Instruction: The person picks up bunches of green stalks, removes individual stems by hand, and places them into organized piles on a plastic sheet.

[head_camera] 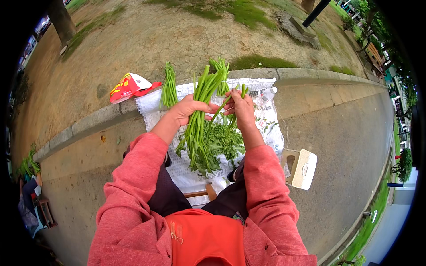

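Note:
My left hand point(192, 109) is closed around a bunch of long green leafy stalks point(203, 87), with the leafy ends hanging down toward my knees. To its right, my right hand point(240, 105) pinches a few loose green stalks point(221, 108) between thumb and fingers. Under both hands a heap of small green leaves point(226, 139) lies on a white woven sack point(154, 118) spread on the ground. Two more bundles of stalks rest at the sack's far side: one left bundle point(169, 84) and one right bundle point(222, 71), partly hidden behind the held bunch.
A red and white plastic bag point(131, 87) sits on the stone kerb point(90, 121). A clear bottle point(268, 94) lies at the sack's far right. A folding plastic stool point(305, 169) stands to my right. Another person point(30, 196) with green stalks is at far left.

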A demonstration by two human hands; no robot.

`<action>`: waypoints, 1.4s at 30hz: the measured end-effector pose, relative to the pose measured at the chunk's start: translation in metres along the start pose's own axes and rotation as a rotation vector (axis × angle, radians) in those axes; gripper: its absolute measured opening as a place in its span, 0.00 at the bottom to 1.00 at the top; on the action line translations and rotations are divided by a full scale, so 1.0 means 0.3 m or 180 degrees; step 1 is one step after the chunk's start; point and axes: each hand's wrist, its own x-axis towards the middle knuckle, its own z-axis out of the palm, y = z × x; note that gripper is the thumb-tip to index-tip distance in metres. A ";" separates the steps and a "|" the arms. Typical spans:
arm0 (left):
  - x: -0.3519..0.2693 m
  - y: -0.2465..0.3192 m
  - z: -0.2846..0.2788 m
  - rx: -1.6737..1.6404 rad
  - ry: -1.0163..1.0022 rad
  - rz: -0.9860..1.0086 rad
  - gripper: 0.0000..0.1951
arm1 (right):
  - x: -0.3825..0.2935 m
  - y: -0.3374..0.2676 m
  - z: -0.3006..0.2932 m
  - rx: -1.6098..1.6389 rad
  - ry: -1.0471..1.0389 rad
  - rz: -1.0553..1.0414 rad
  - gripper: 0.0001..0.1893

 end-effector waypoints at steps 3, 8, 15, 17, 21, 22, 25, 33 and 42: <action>0.012 -0.021 -0.007 0.0020 -0.0073 -0.0044 0.18 | -0.012 -0.015 0.022 -0.0029 -0.0176 -0.0020 0.17; 0.005 -0.015 0.041 0.0074 -0.0548 0.0118 0.16 | 0.017 0.032 0.009 0.0316 -0.0041 -0.0030 0.16; 0.020 -0.035 0.002 0.0362 -0.0400 0.0120 0.13 | -0.005 -0.007 0.007 -0.0245 0.0132 -0.0018 0.17; 0.024 -0.036 0.004 0.0367 -0.0238 0.0206 0.13 | 0.000 -0.004 -0.008 -0.0459 0.0400 -0.0219 0.17; 0.034 -0.039 0.015 0.0291 0.0135 0.0354 0.16 | -0.011 -0.020 0.006 0.0158 0.0609 -0.0166 0.18; 0.034 -0.041 0.023 0.0255 0.0219 0.0374 0.17 | -0.015 -0.021 0.009 0.0342 0.0581 -0.0191 0.17; 0.031 -0.044 0.047 0.0591 0.0366 0.0558 0.20 | -0.025 -0.040 0.024 0.0568 0.0260 -0.0147 0.13; 0.028 -0.059 0.053 0.0475 0.0147 0.0417 0.23 | -0.028 -0.023 0.046 0.0505 0.0282 -0.0369 0.07; 0.029 -0.060 0.062 0.0221 0.0121 0.0355 0.21 | -0.022 -0.004 0.037 0.0647 0.0001 -0.0148 0.09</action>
